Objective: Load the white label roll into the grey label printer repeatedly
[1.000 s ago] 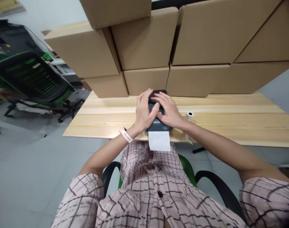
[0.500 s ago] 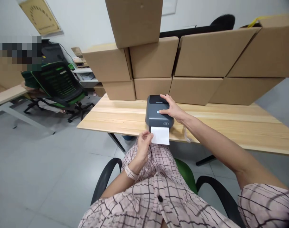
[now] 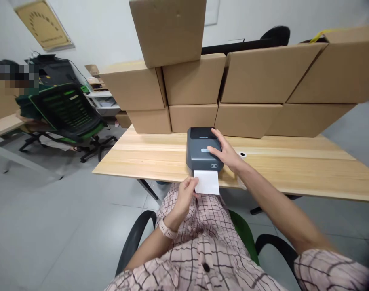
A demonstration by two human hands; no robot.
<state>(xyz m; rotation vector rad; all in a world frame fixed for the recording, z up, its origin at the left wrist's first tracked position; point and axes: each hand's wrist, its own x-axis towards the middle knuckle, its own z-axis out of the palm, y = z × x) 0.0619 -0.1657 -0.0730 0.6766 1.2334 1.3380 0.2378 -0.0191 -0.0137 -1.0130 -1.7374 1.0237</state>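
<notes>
A dark grey label printer point(image 3: 199, 155) stands at the front edge of the wooden table point(image 3: 154, 151). From its front slot a blank white label point(image 3: 209, 184) sticks out over the edge. My left hand point(image 3: 186, 193) pinches the left side of this label between thumb and fingers. On the printer's top, toward its right side, rests my right hand point(image 3: 226, 153) with thumb and fingers spread. Its thumb lies by the light strip in the middle of the lid, and the index finger reaches the black rear panel. The hand's other fingers are partly hidden.
Cardboard boxes point(image 3: 247, 76) form a stacked wall along the table's back. A small white ring-shaped thing point(image 3: 242, 154) lies right of the printer, beside my right wrist. At left, a person sits near a black-and-green office chair point(image 3: 66, 109) at another table point(image 3: 5, 125).
The view has shifted slightly. My right thumb has moved a little right along the light strip, uncovering more of it. My left hand stays at the label's left side.
</notes>
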